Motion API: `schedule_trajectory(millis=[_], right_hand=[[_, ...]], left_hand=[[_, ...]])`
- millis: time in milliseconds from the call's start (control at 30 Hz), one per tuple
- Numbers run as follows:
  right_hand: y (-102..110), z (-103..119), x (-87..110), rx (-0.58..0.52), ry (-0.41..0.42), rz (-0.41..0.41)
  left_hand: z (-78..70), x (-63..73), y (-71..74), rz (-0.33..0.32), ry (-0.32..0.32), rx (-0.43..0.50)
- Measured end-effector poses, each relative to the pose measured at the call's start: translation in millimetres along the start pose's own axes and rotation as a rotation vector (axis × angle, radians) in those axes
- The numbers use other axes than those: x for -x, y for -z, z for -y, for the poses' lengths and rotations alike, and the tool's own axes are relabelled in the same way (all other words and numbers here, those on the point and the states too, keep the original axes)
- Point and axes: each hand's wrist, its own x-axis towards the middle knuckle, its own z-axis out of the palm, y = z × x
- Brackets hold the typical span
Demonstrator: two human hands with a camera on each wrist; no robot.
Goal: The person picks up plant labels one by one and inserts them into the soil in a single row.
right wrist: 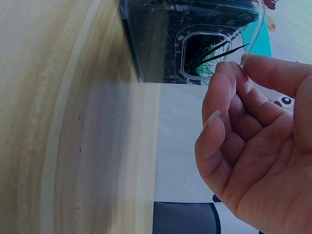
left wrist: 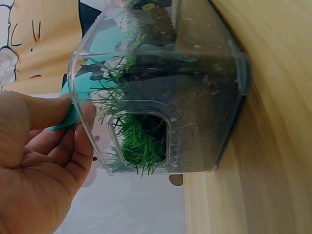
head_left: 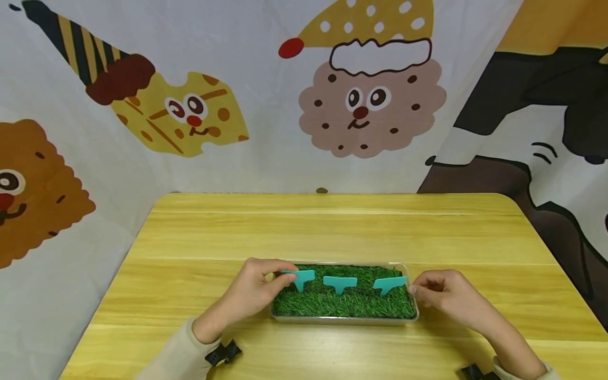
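Observation:
A clear plastic box (head_left: 344,319) holding green grass (head_left: 342,306) stands on the table. Three teal T-shaped plant labels stand in a row in the grass: a left one (head_left: 305,276), a middle one (head_left: 339,283) and a right one (head_left: 390,284). My left hand (head_left: 254,287) pinches the left label by its outer end between thumb and fingers, over the box's left rim. At the other end, the thumb and forefinger of my right hand (head_left: 444,293) pinch the box's rim (right wrist: 261,27), close to the right label. My other right fingers curl loosely.
The box sits near the front of a wooden table (head_left: 332,232). Behind it hangs a white cloth (head_left: 266,174) printed with cartoon biscuits. Each end wall of the box has a rounded opening, with grass showing through the left opening (left wrist: 144,141). Dark straps (head_left: 223,353) are at the wrists.

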Motion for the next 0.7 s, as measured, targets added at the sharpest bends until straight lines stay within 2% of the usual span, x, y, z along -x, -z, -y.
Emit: schedule_trajectory(millis=[433,700], right_hand=[[0.7,-0.5,-0.6,-0.009,-0.014,0.007],[0.3,0.6,-0.7,-0.009,-0.032,0.009]], left_hand=[[2.7,2.1,2.9,0.062,0.003,-0.033],[3.6,1.9,3.0,0.086,-0.028,-0.070]])
